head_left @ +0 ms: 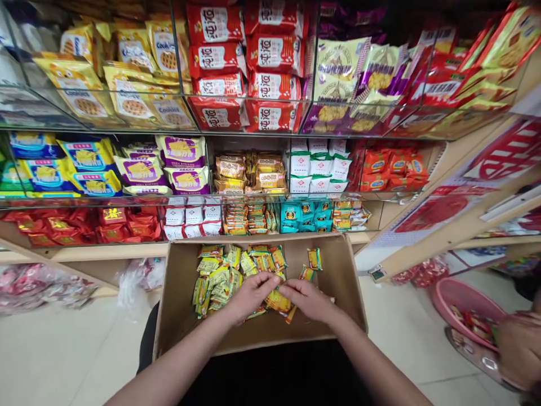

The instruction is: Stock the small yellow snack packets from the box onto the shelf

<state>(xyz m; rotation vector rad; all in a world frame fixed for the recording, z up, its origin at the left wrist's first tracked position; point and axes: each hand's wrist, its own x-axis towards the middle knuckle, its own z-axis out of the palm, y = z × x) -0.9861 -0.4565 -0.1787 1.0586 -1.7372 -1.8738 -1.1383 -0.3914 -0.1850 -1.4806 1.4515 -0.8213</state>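
Observation:
An open cardboard box (181,327) sits in front of me at lap height. Inside it, many small yellow snack packets (220,285) lie in a loose heap on the left, with a few on the right. Over the middle of the box my left hand (253,293) and my right hand (307,299) meet, fingertips almost touching. Both are closed in a pinch at the upper edge of a yellow-and-orange snack packet (278,301), which hangs below the fingers. The fingers partly cover that packet's top.
Shelves with glass dividers (249,134) hold bagged biscuits and sweets just beyond the box. The bottom row has small orange packets (249,219) and teal packets (305,216). On the right floor stands a pink basin (443,299), beside another person's hand (522,344) and sandalled foot.

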